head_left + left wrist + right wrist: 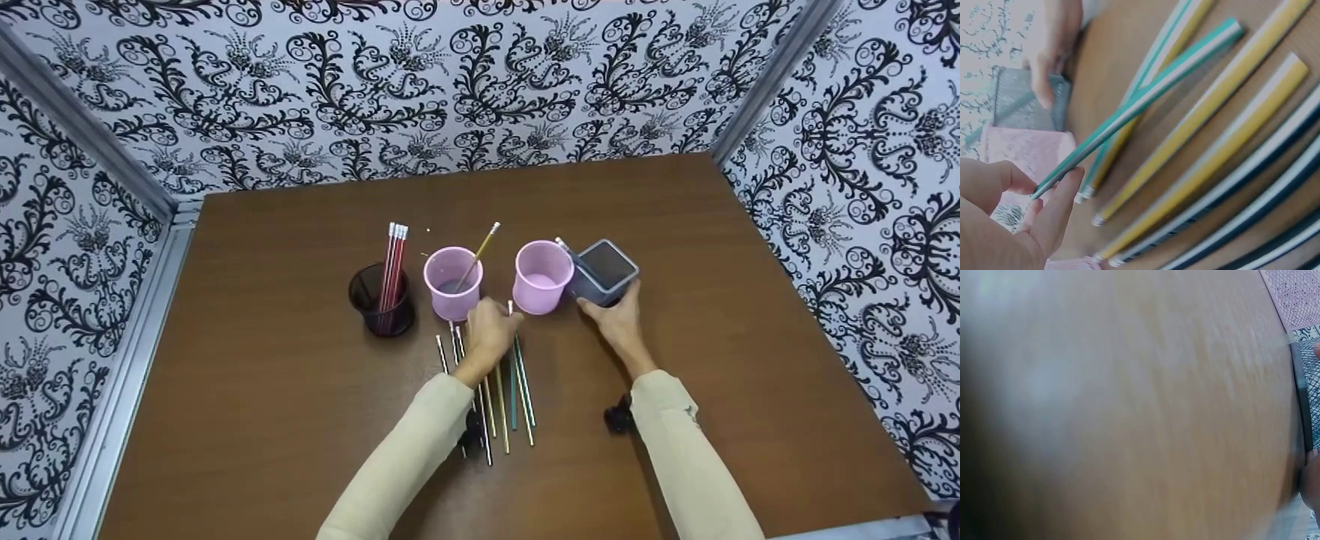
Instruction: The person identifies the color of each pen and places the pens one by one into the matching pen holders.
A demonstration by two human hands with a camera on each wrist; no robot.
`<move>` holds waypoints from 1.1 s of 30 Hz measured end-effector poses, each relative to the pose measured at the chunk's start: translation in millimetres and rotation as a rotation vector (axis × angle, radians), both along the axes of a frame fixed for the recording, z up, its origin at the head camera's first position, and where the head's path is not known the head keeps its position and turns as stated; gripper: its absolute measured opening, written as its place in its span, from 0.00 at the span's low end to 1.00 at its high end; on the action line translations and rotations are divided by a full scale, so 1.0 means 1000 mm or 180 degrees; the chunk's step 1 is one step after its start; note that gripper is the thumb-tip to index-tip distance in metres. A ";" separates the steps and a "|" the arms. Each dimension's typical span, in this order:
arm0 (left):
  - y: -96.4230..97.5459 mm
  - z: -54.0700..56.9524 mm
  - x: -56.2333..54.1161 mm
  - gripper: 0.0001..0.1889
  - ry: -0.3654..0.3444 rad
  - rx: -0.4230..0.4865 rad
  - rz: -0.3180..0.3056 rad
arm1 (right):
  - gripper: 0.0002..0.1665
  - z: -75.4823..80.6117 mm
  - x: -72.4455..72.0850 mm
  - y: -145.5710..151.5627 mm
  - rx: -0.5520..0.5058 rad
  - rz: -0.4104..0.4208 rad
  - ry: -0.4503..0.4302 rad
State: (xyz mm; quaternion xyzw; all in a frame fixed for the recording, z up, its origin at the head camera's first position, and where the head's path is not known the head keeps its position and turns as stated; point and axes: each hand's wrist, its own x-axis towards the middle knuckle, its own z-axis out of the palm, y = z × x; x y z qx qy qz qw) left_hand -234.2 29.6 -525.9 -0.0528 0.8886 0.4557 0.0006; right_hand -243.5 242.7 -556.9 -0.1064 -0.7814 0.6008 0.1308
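Note:
My left hand pinches a green-and-silver pencil near its eraser end, between thumb and fingertips. The pencil slants above several loose pencils on the table, among them yellow ones and black-and-white striped ones. Over on the right, my right hand grips a square grey mesh pencil holder by its near side, tilting it. Inside that holder leans one pencil with a white eraser. The right wrist view catches only the holder's edge and bits of fingers.
Two pink mesh cups stand at mid-table: the left one contains a yellow pencil, and the right one is beside the square holder. Left of them a black mesh cup contains red pencils. Patterned walls enclose the table.

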 end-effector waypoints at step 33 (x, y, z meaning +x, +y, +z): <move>0.021 0.114 -0.053 0.17 0.0935 0.1055 0.0219 | 0.58 -0.039 -0.019 0.015 -0.0101 0.0011 0.0007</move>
